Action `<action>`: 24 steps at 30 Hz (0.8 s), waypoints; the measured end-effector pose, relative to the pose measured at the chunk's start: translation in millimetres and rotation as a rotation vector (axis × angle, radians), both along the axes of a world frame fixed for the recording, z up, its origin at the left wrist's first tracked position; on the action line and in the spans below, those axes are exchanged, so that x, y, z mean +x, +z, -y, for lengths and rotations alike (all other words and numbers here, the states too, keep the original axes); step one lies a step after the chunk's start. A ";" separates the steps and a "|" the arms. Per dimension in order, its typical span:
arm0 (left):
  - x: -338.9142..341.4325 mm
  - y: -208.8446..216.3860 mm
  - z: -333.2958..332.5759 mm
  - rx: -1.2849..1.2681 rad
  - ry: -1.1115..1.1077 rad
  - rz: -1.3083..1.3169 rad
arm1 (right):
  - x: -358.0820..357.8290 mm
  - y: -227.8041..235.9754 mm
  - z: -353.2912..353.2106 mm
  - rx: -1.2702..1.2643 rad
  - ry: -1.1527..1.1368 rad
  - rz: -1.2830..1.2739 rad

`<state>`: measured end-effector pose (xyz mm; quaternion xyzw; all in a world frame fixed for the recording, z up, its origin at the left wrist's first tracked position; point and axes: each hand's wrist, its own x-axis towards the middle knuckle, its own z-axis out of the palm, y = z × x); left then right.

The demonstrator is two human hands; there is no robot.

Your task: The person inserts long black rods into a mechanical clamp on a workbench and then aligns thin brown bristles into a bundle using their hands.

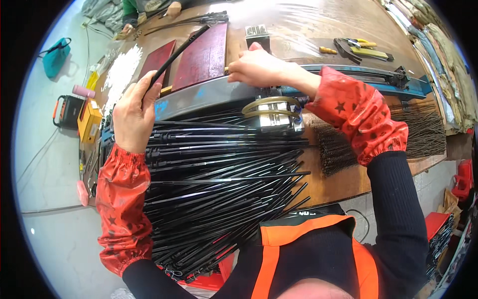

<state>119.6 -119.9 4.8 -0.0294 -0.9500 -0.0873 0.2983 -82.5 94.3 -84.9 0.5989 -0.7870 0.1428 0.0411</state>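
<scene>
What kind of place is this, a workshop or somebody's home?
Most likely a small assembly workshop. A big pile of black rods covers the wooden workbench, a metal jig sits in front of the worker, and pliers lie at the far edge.

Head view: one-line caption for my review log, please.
Left hand lifts a thin black rod from a heaped pile; right hand rests at the bench clamp.

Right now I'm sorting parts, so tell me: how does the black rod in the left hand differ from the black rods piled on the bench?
The black rod in the left hand is lifted and slants away toward the red boards; the piled black rods lie flat, fanned across the bench. The held rod is single and gripped; the piled ones overlap loosely, untouched. Both look slim, long and black.
</scene>
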 end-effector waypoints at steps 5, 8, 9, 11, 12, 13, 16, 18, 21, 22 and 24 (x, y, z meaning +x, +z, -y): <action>3.6 -10.9 26.7 -0.088 0.029 0.041 | -32.8 -17.7 -70.4 -0.290 -0.173 -0.271; -0.9 -24.6 36.4 -0.130 0.026 0.123 | -57.9 -39.8 -177.2 -0.282 -0.302 -0.409; -6.1 -34.5 33.4 -0.125 0.000 0.153 | -61.5 -41.3 -207.3 -0.304 -0.378 -0.362; -28.4 -56.1 10.3 -0.125 -0.071 0.237 | -67.3 -35.7 -265.7 -0.287 -0.523 -0.452; -39.5 -64.0 -10.8 -0.140 -0.087 0.290 | -71.6 -32.1 -284.6 -0.237 -0.534 -0.391; -54.1 -70.9 -24.5 -0.169 -0.124 0.305 | -67.7 -31.8 -294.5 -0.232 -0.544 -0.481; -102.1 -91.7 -49.7 -0.094 -0.288 0.271 | -75.6 -30.8 -318.9 -0.281 -0.560 -0.403; -117.0 -100.2 -59.7 -0.114 -0.241 0.306 | -78.4 -37.6 -330.1 -0.316 -0.572 -0.331; -105.8 -104.7 -54.5 -0.001 -0.173 0.352 | -83.1 -53.9 -328.1 -0.366 -0.536 -0.288; -104.0 -106.4 -53.7 0.057 -0.179 0.362 | -82.0 -55.5 -328.7 -0.363 -0.550 -0.308; -102.2 -106.4 -52.6 0.052 -0.180 0.377 | -82.8 -54.6 -326.9 -0.340 -0.550 -0.314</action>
